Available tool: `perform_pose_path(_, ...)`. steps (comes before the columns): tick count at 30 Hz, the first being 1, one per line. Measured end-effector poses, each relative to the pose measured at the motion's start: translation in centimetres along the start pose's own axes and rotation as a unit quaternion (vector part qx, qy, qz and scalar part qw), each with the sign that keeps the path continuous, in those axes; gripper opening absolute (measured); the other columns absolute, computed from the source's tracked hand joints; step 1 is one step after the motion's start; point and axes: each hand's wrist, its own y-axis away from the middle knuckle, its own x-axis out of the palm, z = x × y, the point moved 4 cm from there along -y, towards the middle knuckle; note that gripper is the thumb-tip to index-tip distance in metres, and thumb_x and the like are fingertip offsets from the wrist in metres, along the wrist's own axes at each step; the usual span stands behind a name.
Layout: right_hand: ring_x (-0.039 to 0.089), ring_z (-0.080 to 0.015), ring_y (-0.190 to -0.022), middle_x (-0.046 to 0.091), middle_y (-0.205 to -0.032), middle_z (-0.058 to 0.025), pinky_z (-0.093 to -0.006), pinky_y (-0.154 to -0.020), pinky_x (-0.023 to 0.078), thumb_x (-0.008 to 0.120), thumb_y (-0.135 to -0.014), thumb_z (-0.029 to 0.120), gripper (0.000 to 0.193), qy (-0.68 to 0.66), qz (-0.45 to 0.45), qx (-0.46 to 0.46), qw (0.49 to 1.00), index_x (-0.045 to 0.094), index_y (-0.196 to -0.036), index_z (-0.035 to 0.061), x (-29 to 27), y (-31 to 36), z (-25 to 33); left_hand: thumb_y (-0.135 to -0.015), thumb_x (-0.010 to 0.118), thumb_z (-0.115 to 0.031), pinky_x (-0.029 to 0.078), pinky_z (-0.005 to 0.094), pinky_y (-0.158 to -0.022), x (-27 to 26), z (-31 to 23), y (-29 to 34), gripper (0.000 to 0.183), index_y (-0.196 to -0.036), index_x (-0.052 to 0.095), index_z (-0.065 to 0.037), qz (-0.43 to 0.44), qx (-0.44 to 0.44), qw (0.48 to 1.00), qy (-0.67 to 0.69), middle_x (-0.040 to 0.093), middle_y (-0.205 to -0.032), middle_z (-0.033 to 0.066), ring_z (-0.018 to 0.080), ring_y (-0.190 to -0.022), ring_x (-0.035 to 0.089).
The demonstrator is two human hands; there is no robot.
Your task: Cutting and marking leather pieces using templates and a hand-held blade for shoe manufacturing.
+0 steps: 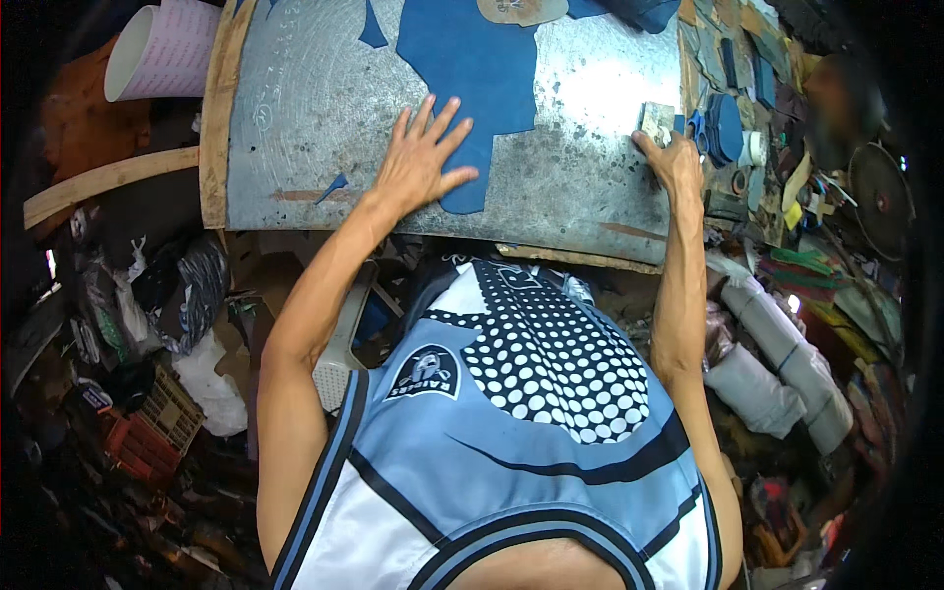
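Observation:
A blue sheet of what looks like leather (467, 74), with an irregular outline, lies on a scratched metal-topped table (580, 187). My left hand (418, 162) is open over the table, fingers spread, its thumb reaching across the sheet's narrow near end. At the table's right edge, my right hand (675, 162) is closed about a small pale block (657, 120), with the thumb along its near left side. Its other fingertips are partly hidden. Blue-handled scissors (698, 128) lie just right of that hand. Narrow blue scraps (372, 28) lie left of the sheet.
A stack of blue cut pieces (726, 128), a white roll (752, 148) and many scraps crowd the right side. A round tan piece (521, 10) rests on the sheet's far end. A white paper roll (162, 49) stands at far left. Wooden strips edge the table.

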Motion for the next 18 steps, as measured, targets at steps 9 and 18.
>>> perform_pose_path(9,0.063,-0.0203,-0.059,0.069,-0.088,-0.0190,-0.0294,-0.046,0.045,0.082,-0.069,0.043,0.088,-0.302,0.015,0.111,0.947,0.053,-0.133,-0.0093,-2.3,1.5,-1.3,-0.090,0.062,-0.051,0.013,0.0585,-0.119,-0.9,-3.3,8.0,0.062,-0.141,0.053,-0.018,0.035,-0.019,0.996,0.085,0.029,-0.160,0.0089,0.0390,-0.147,0.020)
perform_pose_path(18,0.056,-0.0141,-0.065,0.058,-0.084,-0.0039,-0.0280,-0.053,0.044,0.071,-0.090,0.026,0.041,-0.784,0.002,0.015,0.621,0.057,-0.122,0.0047,-6.9,9.7,-0.8,-0.092,0.060,-0.049,0.016,0.0571,-0.119,-1.5,-3.5,9.9,0.054,-0.134,0.060,-0.015,0.012,0.012,0.993,0.118,0.040,-0.154,0.0094,0.0376,-0.145,0.026)
